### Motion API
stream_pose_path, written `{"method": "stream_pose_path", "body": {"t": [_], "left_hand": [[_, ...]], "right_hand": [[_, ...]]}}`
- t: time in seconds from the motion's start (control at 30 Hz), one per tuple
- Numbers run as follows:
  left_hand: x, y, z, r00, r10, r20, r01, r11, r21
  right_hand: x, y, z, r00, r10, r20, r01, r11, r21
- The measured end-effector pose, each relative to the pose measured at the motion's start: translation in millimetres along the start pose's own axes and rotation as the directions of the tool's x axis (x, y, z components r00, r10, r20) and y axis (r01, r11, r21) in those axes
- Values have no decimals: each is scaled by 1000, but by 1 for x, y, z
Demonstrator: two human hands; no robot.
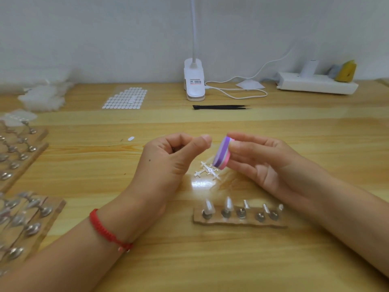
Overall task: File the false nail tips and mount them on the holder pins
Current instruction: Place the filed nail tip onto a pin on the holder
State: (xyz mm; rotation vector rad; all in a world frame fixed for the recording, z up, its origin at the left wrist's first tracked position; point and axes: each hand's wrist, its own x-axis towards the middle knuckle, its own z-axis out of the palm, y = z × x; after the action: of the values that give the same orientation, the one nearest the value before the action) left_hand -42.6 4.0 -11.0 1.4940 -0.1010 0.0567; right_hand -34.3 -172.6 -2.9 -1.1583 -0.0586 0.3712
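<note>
While the purple-and-pink file block (pixel 223 152) sits pinched in the right hand (pixel 259 159) above the holder strip (pixel 240 218), the left hand (pixel 172 157) curls closed beside it; its contents can't be told, with loose plastic sprues (pixel 207 171) lying below

Head cam, fwd-down, close over table (pixel 210 260)

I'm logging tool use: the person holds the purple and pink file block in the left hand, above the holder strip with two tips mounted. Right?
Not quite. The head view shows the purple and pink file block in the right hand; the left hand is pinched shut beside it. The rest stands: the holder strip lies below with two tips mounted.
</note>
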Motion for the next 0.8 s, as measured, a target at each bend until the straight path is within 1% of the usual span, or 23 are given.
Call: {"method": "stream_pose_path", "body": {"t": [0.07, 0.1, 0.23, 0.27, 0.37, 0.47, 0.53, 0.6, 0.67, 0.7, 0.73, 0.8], "left_hand": [[1, -1, -1, 1000, 4, 11, -5, 1000, 23], [1, -1, 0, 999, 5, 34, -6, 999, 34], [-4, 3, 3, 990, 3, 140, -4, 1000, 6], [-4, 3, 3, 989, -8, 149, 8, 1000, 1], [-2, 2, 0, 990, -38, 133, 39, 999, -7], [-1, 1, -1, 990, -37, 136, 39, 999, -13], [-1, 0, 0, 990, -31, 139, 33, 999, -15], [-1, -1, -1, 988, -25, 150, 26, 1000, -8], [-1, -2, -1, 986, -15, 165, 16, 1000, 1], [-2, -2, -1, 986, -15, 168, 16, 1000, -3], [-2, -1, -1, 986, -19, 166, 22, 1000, -15], [-3, -1, -1, 988, -33, 151, 40, 998, -43]], "right_hand": [[-1, 2, 2, 999, 9, 42, -7, 999, -44], [-1, 3, 2, 999, 6, 34, -4, 998, -59], [4, -2, -4, 995, -32, -90, 32, 999, -3], [4, -5, -6, 994, -38, -101, 39, 999, 8], [3, -8, -8, 997, -27, -72, 30, 998, 46], [2, -6, -4, 999, 13, -35, -10, 996, 91], [2, -4, 2, 1000, 10, 8, -10, 1000, 16], [1, 0, 5, 998, -54, 35, 58, 989, -137], [-1, 3, 8, 984, -173, 50, 179, 926, -333], [-3, 4, 8, 971, -232, 56, 234, 884, -404], [-4, 4, 9, 959, -278, 55, 273, 853, -445], [-6, 3, 9, 938, -344, 45, 323, 821, -470]]}}
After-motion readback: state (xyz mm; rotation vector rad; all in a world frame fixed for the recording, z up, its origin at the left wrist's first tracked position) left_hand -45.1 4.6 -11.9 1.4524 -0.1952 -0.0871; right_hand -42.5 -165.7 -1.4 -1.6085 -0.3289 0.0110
